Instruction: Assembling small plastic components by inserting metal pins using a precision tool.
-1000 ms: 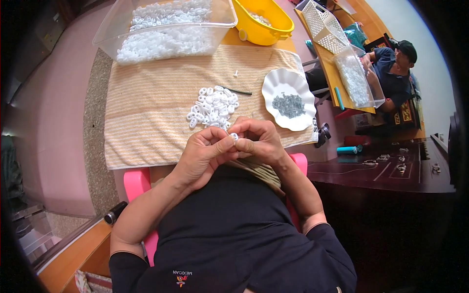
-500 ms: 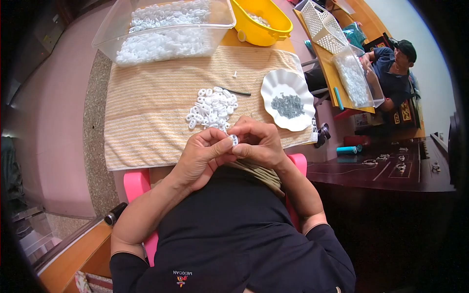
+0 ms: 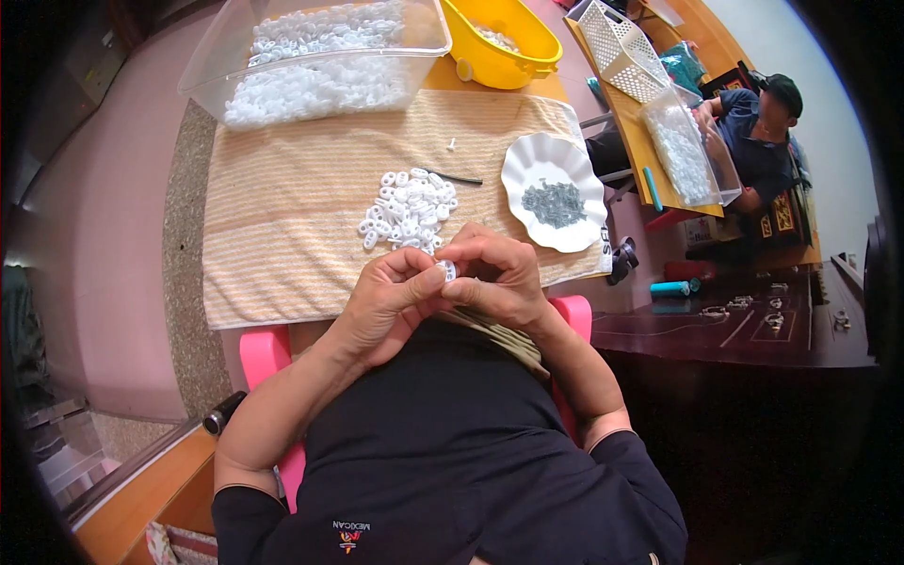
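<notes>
A small white oval plastic piece with holes [image 3: 449,270] is pinched between the fingertips of both hands, close to my body. My left hand [image 3: 394,299] grips it from the left, thumb and forefinger pressed together. From the other side my right hand [image 3: 497,279] closes on it with thumb and bent fingers. Just beyond the fingertips lies a loose pile of similar white oval pieces [image 3: 411,204] on the striped cloth [image 3: 282,217]. To the right, a scalloped white dish [image 3: 521,169] holds many small grey translucent bits [image 3: 554,204].
A thin dark rod [image 3: 457,178] and a tiny white part [image 3: 451,145] lie behind the pile. A clear bin [image 3: 320,71] of white pieces and a yellow tub [image 3: 504,66] stand at the back. A person [image 3: 758,137] sits at another table, far right.
The white piece has turned slightly between my fingertips and shifted a little left. Both hands keep their pinch; the pile and dish look the same.
</notes>
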Demonstrator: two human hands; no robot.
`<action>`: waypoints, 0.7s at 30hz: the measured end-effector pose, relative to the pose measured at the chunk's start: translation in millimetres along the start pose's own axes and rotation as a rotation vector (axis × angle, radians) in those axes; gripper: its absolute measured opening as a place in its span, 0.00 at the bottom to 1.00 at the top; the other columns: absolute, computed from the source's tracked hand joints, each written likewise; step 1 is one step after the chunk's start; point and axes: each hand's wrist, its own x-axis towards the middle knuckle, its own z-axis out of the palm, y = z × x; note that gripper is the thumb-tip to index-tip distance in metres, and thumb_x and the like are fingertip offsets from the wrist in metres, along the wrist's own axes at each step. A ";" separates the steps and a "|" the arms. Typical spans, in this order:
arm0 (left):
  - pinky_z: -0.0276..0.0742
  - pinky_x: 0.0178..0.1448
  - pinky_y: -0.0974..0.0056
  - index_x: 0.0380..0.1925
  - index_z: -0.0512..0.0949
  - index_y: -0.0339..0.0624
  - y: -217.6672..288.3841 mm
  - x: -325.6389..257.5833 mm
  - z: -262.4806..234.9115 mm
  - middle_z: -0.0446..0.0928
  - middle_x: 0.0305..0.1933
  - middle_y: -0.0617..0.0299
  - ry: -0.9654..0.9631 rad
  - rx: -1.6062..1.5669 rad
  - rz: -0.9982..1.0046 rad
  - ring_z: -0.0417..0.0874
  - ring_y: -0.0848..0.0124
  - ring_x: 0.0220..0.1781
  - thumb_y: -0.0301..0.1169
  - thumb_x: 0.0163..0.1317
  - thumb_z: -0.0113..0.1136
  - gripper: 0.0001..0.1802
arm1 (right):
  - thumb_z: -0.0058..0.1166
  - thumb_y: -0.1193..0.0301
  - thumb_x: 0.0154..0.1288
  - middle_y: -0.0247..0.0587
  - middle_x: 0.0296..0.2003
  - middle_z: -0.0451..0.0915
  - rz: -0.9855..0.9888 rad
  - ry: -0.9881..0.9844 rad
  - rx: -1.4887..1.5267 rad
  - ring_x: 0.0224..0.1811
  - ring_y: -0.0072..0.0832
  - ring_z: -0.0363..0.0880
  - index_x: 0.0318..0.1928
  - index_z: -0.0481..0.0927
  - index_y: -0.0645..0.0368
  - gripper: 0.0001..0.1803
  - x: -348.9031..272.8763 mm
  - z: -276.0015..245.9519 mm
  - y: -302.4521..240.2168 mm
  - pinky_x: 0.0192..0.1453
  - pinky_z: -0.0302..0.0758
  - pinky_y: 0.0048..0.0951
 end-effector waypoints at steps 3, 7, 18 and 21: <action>0.80 0.46 0.70 0.35 0.77 0.41 1.5 -0.5 0.6 0.80 0.36 0.64 -0.013 -0.007 -0.003 0.81 0.76 0.37 0.28 0.63 0.62 0.05 | 0.66 0.78 0.55 0.36 0.34 0.77 -0.029 0.008 -0.060 0.31 0.17 0.72 0.45 0.81 0.65 0.16 0.2 0.5 -2.7 0.32 0.66 0.17; 0.81 0.46 0.69 0.34 0.76 0.41 1.9 -0.4 -3.3 0.79 0.35 0.63 -0.066 -0.006 -0.001 0.81 0.74 0.36 0.28 0.62 0.63 0.06 | 0.66 0.78 0.55 0.38 0.34 0.77 -0.099 -0.010 -0.158 0.30 0.17 0.73 0.45 0.81 0.65 0.15 1.0 2.2 -6.3 0.31 0.67 0.17; 0.81 0.45 0.68 0.34 0.76 0.40 3.2 -0.5 -2.3 0.79 0.36 0.62 -0.078 -0.019 0.000 0.81 0.73 0.36 0.29 0.62 0.63 0.06 | 0.67 0.79 0.54 0.40 0.36 0.77 -0.094 0.022 -0.196 0.33 0.18 0.76 0.45 0.80 0.65 0.17 -3.3 2.8 -2.7 0.32 0.71 0.16; 0.81 0.46 0.68 0.35 0.76 0.41 3.1 -0.1 -2.6 0.79 0.37 0.63 -0.065 -0.017 -0.003 0.81 0.74 0.37 0.30 0.63 0.62 0.07 | 0.67 0.79 0.53 0.40 0.36 0.77 -0.121 0.067 -0.207 0.32 0.17 0.75 0.45 0.80 0.65 0.17 -2.8 5.1 -1.4 0.31 0.70 0.16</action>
